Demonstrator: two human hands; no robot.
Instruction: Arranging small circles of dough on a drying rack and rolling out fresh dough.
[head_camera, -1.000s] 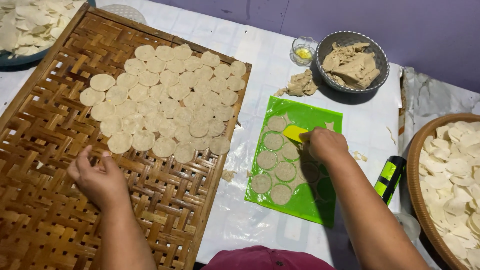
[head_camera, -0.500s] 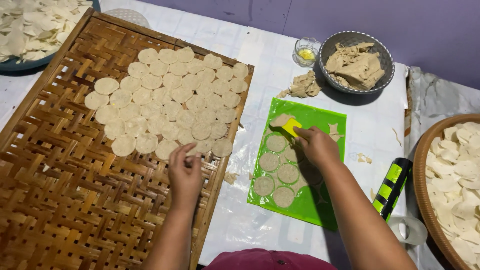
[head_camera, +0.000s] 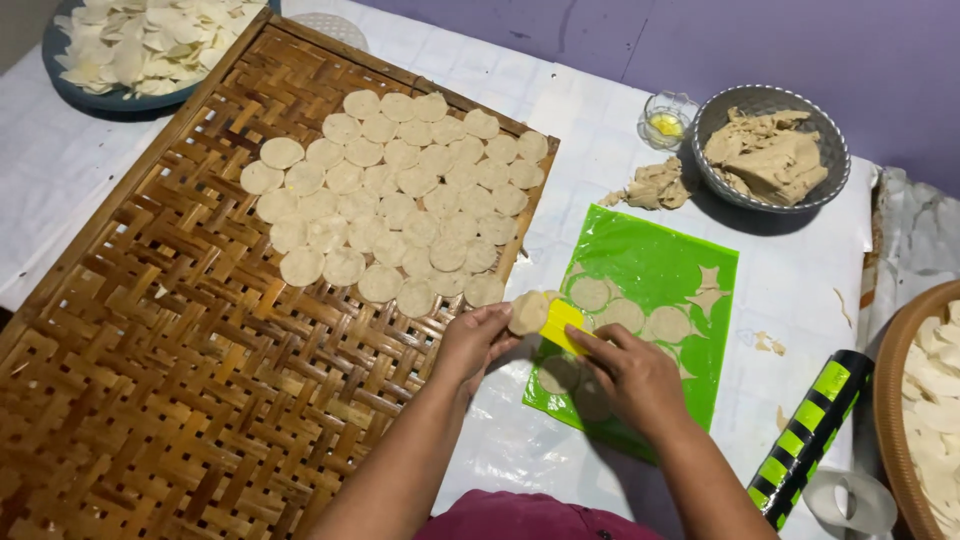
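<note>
Now, on the left, a big woven bamboo tray holds many flat, pale dough rounds packed close in rows. It looks like one more round is being lifted off to join them. The left hand pinches a thin, soft dough circle at the tray's edge, fingers closed on it. The right hand grips a small yellow scraper, its tip touching that circle. More circles lie on the shiny green mat. I think the next move needs gentle fingers, because the floppy dough could tear. Further right sit a grey bowl of lumpy dough and a striped rolling pin.
</note>
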